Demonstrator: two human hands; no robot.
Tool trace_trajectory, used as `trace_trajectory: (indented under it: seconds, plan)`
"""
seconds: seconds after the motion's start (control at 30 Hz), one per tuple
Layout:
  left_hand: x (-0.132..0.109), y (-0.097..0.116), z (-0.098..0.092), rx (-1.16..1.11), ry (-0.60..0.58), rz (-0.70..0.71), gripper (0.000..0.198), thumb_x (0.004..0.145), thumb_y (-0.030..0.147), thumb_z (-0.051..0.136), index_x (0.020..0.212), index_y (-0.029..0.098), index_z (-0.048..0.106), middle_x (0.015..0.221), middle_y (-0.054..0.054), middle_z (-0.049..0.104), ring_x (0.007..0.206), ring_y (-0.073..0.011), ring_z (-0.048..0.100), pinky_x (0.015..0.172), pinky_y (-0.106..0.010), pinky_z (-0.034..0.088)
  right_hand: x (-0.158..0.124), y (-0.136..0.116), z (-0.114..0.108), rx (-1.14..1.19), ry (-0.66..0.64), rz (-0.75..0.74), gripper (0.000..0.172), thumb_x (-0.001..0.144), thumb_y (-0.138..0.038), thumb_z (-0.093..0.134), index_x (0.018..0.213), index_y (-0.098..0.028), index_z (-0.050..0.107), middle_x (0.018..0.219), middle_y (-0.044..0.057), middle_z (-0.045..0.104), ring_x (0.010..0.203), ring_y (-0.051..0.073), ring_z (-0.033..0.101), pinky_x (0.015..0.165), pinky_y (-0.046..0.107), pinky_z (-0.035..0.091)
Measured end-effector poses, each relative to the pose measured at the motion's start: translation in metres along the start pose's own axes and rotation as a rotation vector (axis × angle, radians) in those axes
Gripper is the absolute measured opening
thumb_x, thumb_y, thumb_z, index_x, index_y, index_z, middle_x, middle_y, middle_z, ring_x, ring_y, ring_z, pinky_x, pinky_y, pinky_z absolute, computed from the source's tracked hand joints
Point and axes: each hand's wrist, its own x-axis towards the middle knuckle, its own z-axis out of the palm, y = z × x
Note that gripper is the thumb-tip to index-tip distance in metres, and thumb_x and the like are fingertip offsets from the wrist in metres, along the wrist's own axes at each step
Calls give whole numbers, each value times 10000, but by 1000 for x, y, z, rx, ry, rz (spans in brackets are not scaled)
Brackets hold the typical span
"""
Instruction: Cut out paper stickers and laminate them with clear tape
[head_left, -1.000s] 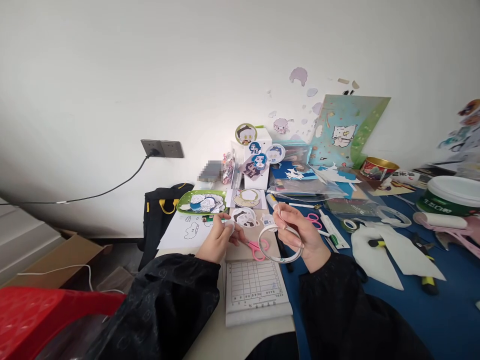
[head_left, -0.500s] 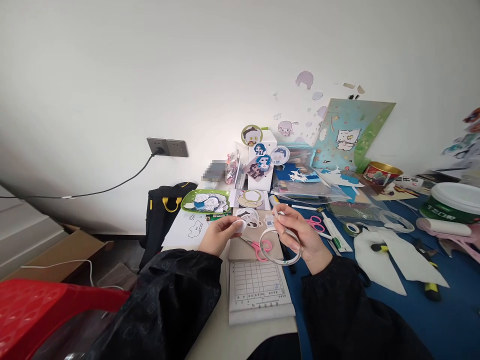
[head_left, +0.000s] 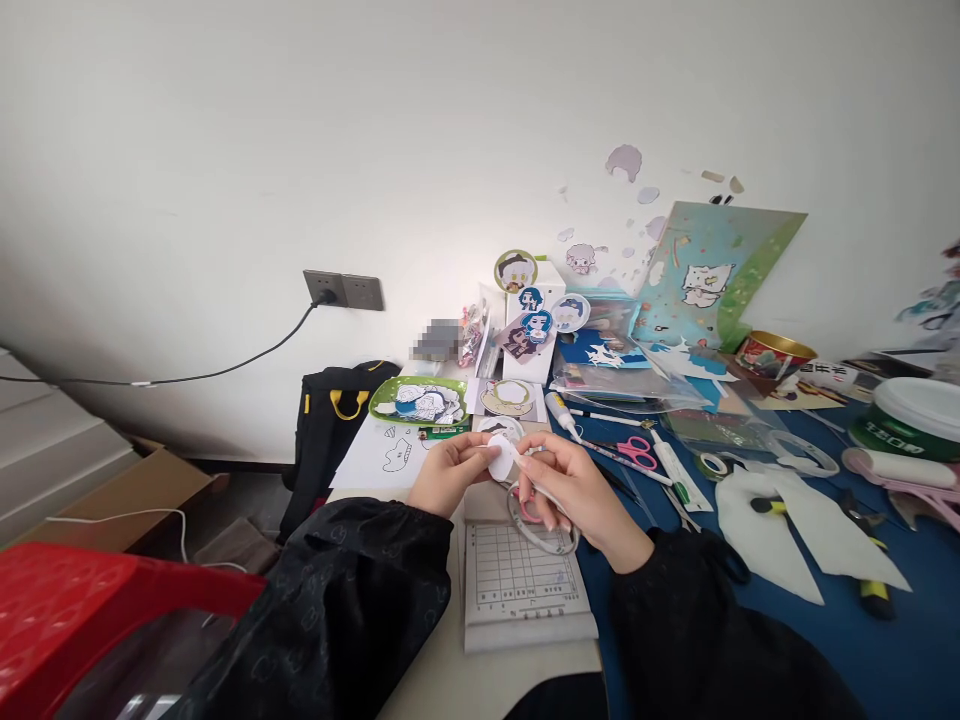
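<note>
My left hand (head_left: 448, 472) pinches a small white round paper cutout (head_left: 501, 457) in front of me. My right hand (head_left: 574, 488) holds a roll of white tape (head_left: 541, 527) looped under its fingers, and its fingertips touch the cutout from the right. Both hands meet above a ruled paper pad (head_left: 525, 582) at the table's near edge. Pink-handled scissors lie under the hands, mostly hidden.
The blue table (head_left: 862, 640) holds a second pair of pink scissors (head_left: 637, 452), a glue bottle (head_left: 561, 411), white paper scraps (head_left: 795, 520), a green tray of stickers (head_left: 420, 400), a white box (head_left: 534, 318) and a green tub (head_left: 911, 415). A red stool (head_left: 90, 620) stands at left.
My hands have come together: the left brought the cutout rightward, the right moved left and down with the tape roll until its fingers met the cutout.
</note>
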Motion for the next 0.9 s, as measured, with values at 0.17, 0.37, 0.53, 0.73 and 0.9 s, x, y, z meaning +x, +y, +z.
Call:
trace_trajectory:
  seconds: [0.17,0.37,0.53,0.73,0.9]
  plan:
    - [-4,1,3,22,-36,24,337,587,369,806,792,112,729,707,-44,716,666,-157,647,740,-305,556,0,3,3,-108,24,-59,261,845,-416,568,958,-186,518,613,-38,600,293,41,432,272,127,258]
    - [-9,6,5,86,-83,48,305,622,393,771,756,121,734,709,-53,708,652,-169,637,731,-332,554,-1,0,5,-169,64,-89,283,852,-395,560,1054,-213,485,610,-45,599,300,52,429,284,133,279]
    - [-10,8,5,93,-99,55,280,638,379,759,749,122,737,700,-47,702,647,-162,626,727,-324,547,-2,2,7,-181,70,-125,272,864,-385,550,1063,-217,471,620,-43,604,304,46,433,298,131,281]
    - [-9,7,3,85,-100,62,266,645,371,755,740,124,732,702,-40,700,651,-150,616,719,-301,540,-2,5,8,-196,93,-154,261,867,-383,542,1062,-226,469,641,-39,611,304,46,436,298,134,279]
    - [-11,10,4,116,-103,70,274,623,386,762,694,124,720,673,-38,692,636,-153,610,712,-308,540,-2,6,7,-204,100,-155,236,873,-363,536,1060,-232,476,654,-34,612,303,45,432,300,140,279]
